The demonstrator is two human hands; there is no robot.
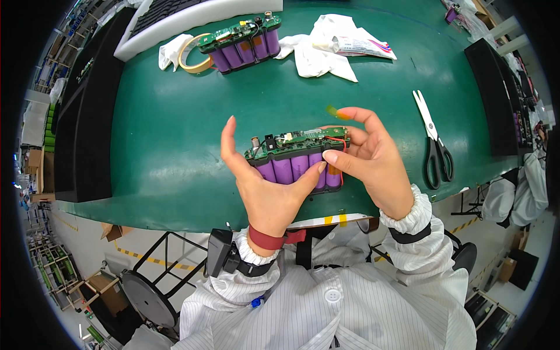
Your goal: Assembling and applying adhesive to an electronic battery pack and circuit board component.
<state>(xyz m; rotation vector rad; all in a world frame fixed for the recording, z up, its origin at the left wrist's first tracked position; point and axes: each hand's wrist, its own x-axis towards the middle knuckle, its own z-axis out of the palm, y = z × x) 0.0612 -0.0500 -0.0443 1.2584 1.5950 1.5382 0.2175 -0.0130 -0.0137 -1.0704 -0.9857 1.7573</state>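
A battery pack is held by left hand and right hand; yellow-green strip apparently being readied, careful placement called for.

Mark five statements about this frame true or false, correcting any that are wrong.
1. The left hand and right hand both touch the near pack. True.
2. The scissors lie left of the near pack. False: they lie to its right.
3. The tape roll is by the far pack's left end. True.
4. The red wristband is on the right wrist. False: the left.
5. The near pack's cells are yellow. False: purple.
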